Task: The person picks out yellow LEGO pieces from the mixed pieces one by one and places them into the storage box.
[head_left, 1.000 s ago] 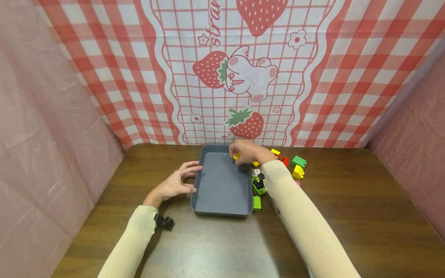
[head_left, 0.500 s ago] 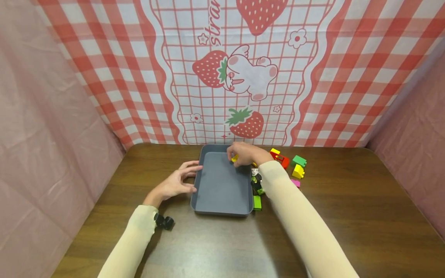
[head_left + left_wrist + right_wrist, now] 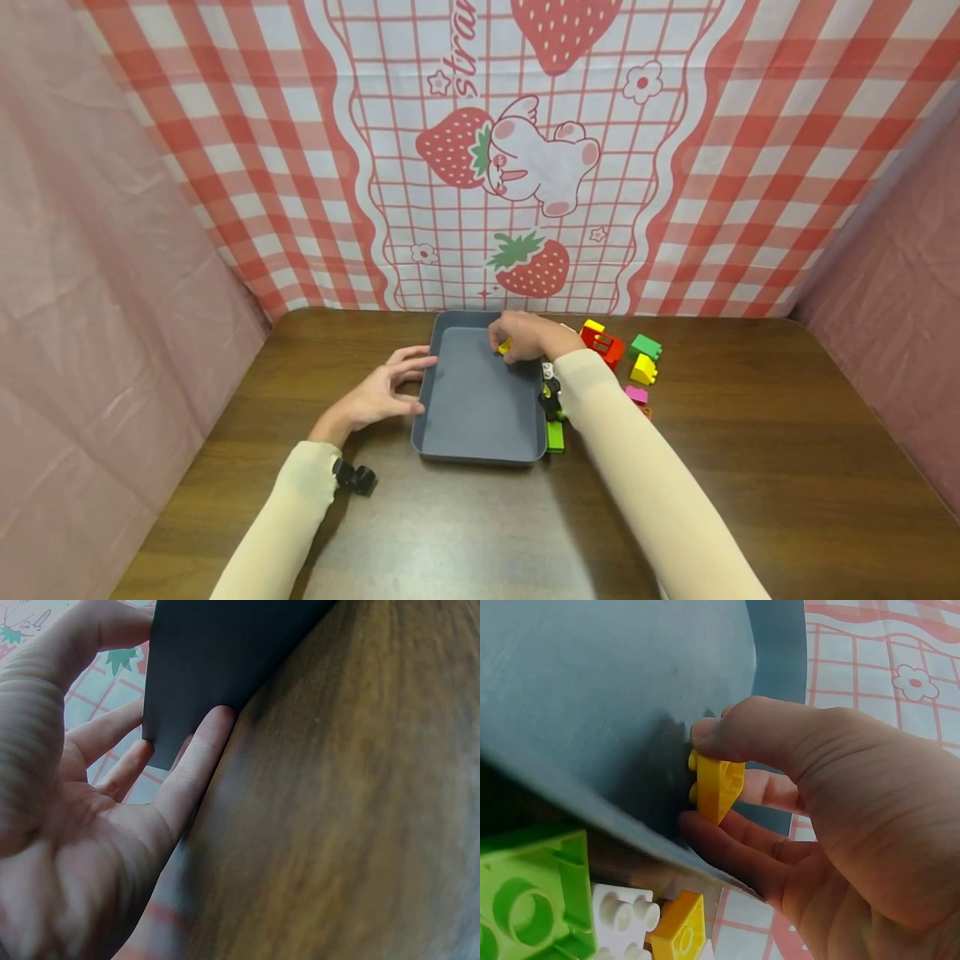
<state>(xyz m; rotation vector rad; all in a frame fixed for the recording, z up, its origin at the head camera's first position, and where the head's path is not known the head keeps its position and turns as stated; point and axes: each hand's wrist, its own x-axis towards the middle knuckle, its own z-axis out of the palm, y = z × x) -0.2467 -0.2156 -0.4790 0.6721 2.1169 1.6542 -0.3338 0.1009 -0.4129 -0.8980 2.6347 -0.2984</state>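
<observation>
In the head view a grey rectangular tray (image 3: 480,457) lies on the table. My right hand (image 3: 522,335) is over its far right corner, pinching a small yellow toy brick (image 3: 718,786) between thumb and fingers. The right wrist view shows that brick with its studs facing the tray floor and a slanted side. Along the tray's left wall rests my left hand (image 3: 378,392), fingers spread. In the left wrist view its fingers (image 3: 196,769) touch the outside of the dark tray wall (image 3: 199,667) and do not curl round it.
Right of the tray lie a red piece (image 3: 611,350), a green brick (image 3: 646,347), a yellow brick (image 3: 643,369), a pink brick (image 3: 637,396) and a lime brick (image 3: 555,437). A white brick (image 3: 621,919) and another yellow brick (image 3: 681,926) sit just outside its wall.
My right hand has moved slightly left and nearer over the tray with the yellow brick, uncovering more of the red and pink pieces. The left hand and the tray stay in place.
</observation>
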